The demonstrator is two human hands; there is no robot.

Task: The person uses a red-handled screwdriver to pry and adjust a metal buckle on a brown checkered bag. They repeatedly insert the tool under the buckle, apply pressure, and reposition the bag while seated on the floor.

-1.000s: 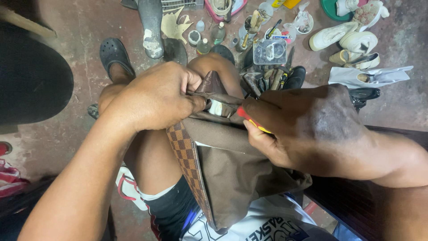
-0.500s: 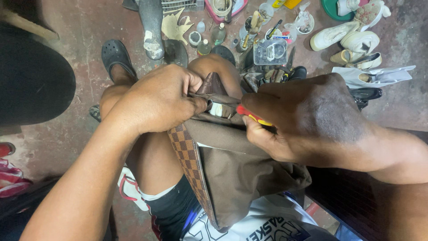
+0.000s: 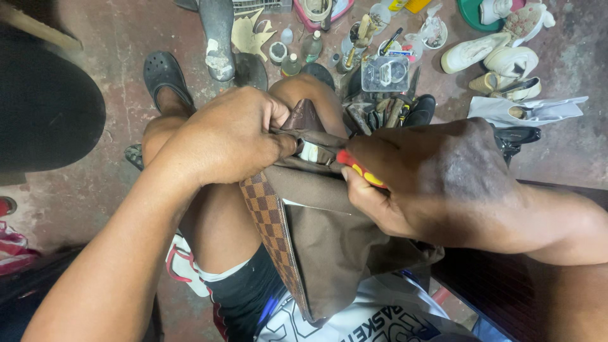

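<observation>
Left hand (image 3: 228,136): grip pinching top edge of brown checkered fabric bag (image 3: 316,240) on lap, near centre | Right hand (image 3: 430,183): grip clamped on red-and-yellow-handled tool (image 3: 358,168) at bag's edge | Far floor: white shoes (image 3: 487,54)

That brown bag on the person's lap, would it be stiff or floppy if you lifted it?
Probably floppy: the brown bag sags and folds over the knee where the left hand pinches its top edge. The checkered panel looks firmer, so it may hold some shape. It likely isn't slippery, as its lining looks like matte cloth.
</observation>
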